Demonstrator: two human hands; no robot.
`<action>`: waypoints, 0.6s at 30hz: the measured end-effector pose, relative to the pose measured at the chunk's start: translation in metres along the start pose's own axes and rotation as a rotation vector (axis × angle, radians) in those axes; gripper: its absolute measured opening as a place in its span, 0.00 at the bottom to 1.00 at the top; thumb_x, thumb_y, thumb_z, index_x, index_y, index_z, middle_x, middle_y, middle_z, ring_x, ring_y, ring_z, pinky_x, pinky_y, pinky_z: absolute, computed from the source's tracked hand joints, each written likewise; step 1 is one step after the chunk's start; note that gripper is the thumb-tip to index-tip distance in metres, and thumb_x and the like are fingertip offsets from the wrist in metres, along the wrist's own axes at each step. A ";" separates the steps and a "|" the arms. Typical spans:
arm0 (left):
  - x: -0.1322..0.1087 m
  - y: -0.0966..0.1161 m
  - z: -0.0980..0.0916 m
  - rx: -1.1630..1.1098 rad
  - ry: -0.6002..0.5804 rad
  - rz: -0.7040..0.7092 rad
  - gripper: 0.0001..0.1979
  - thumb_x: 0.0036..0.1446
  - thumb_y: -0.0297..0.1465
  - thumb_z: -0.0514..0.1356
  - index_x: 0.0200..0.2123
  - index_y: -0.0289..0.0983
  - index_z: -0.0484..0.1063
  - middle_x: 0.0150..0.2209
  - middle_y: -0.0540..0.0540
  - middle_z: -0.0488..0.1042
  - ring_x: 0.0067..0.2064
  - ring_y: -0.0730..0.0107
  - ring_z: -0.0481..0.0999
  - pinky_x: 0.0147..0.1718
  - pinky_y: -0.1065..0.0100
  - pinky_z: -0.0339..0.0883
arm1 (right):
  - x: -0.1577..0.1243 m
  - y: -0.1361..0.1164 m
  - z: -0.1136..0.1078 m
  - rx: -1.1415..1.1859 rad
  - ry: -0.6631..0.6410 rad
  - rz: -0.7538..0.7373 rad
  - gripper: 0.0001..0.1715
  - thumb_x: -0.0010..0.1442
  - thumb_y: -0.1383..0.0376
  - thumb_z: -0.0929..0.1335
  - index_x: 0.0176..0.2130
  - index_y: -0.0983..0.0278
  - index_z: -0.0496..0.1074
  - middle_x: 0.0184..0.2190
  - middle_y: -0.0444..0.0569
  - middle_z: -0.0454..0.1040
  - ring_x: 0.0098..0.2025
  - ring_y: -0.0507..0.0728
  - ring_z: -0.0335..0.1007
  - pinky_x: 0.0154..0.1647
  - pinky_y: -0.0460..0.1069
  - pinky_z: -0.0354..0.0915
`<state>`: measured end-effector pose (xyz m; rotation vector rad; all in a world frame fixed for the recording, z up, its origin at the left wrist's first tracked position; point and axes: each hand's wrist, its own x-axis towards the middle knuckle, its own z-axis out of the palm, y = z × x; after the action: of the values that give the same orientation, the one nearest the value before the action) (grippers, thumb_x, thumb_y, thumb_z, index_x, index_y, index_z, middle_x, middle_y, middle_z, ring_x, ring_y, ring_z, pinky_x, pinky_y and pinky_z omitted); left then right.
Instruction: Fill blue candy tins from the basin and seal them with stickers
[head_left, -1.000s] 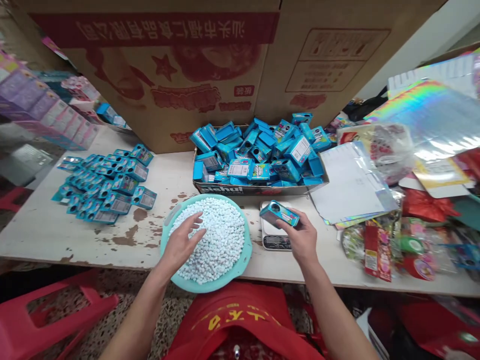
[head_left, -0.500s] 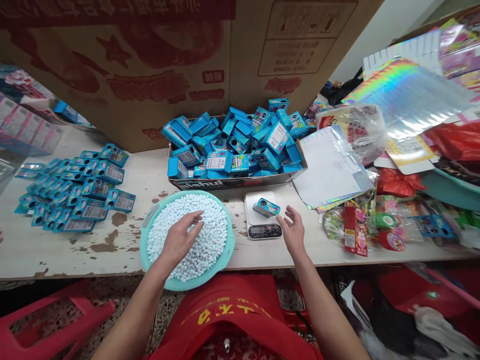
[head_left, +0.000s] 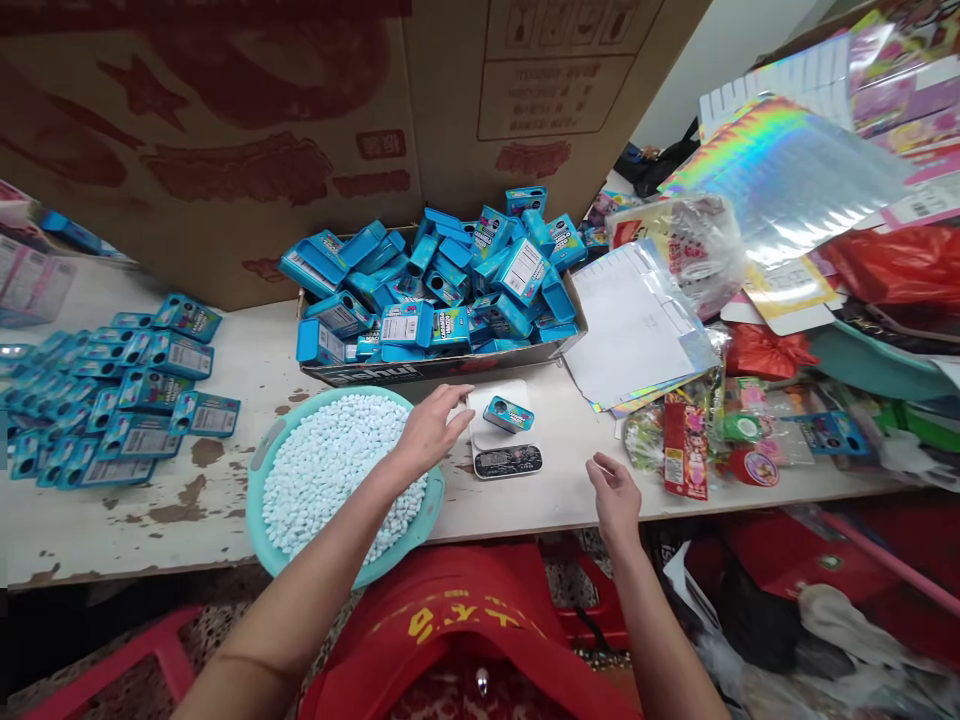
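A small blue candy box (head_left: 508, 414) lies on the white plate of a digital scale (head_left: 508, 462). My left hand (head_left: 433, 430) hovers over the right rim of a turquoise basin (head_left: 264, 490), its fingers apart and pointing toward the scale. Small white candies (head_left: 330, 470) fill the basin. To the right of the scale is my right hand (head_left: 615, 490), fingers spread and slightly curled, holding nothing. Behind the basin and scale, a shallow carton (head_left: 442, 368) is heaped with blue candy boxes (head_left: 405, 325).
Blue boxes (head_left: 142, 430) stand grouped at the left. A large cardboard box (head_left: 300, 130) rises behind the carton. White sheets (head_left: 637, 330), a red packet (head_left: 685, 450) and plastic wrappers crowd the right side. A red stool (head_left: 150, 650) is below the table.
My left hand has moved from above the candies rightward toward the scale. My right hand has drawn back from the box on the scale. The view has shifted a little to the right.
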<state>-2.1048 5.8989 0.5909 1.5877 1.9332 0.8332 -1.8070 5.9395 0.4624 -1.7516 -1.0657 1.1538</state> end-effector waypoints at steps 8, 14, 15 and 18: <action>0.030 0.008 0.027 0.073 -0.098 0.051 0.21 0.55 0.33 0.57 0.53 0.41 0.65 0.51 0.43 0.68 0.51 0.58 0.68 0.49 0.59 0.62 | 0.012 -0.007 0.006 -0.008 -0.061 0.002 0.29 0.42 0.50 0.71 0.38 0.67 0.73 0.40 0.58 0.75 0.41 0.61 0.72 0.43 0.56 0.66; 0.027 0.005 0.028 0.270 -0.019 0.076 0.15 0.58 0.32 0.55 0.49 0.39 0.68 0.46 0.42 0.70 0.47 0.58 0.68 0.46 0.59 0.61 | 0.003 -0.029 0.026 -0.022 -0.208 -0.137 0.30 0.45 0.52 0.72 0.45 0.65 0.70 0.45 0.57 0.72 0.45 0.60 0.69 0.45 0.57 0.67; 0.020 -0.001 0.021 0.346 0.036 0.053 0.14 0.59 0.33 0.54 0.47 0.39 0.69 0.44 0.41 0.71 0.46 0.57 0.68 0.45 0.59 0.61 | 0.001 -0.033 0.033 -0.035 -0.257 -0.198 0.31 0.46 0.52 0.72 0.47 0.64 0.69 0.46 0.56 0.71 0.46 0.60 0.68 0.45 0.58 0.67; -0.012 -0.027 -0.006 0.579 0.156 -0.056 0.12 0.60 0.35 0.53 0.42 0.38 0.70 0.40 0.40 0.72 0.43 0.56 0.68 0.43 0.59 0.61 | -0.006 -0.046 0.060 -0.097 -0.359 -0.387 0.34 0.46 0.53 0.72 0.50 0.62 0.67 0.49 0.55 0.67 0.50 0.61 0.64 0.47 0.58 0.67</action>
<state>-2.1253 5.8830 0.5757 1.8082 2.4737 0.3944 -1.8758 5.9594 0.4887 -1.3488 -1.6176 1.2044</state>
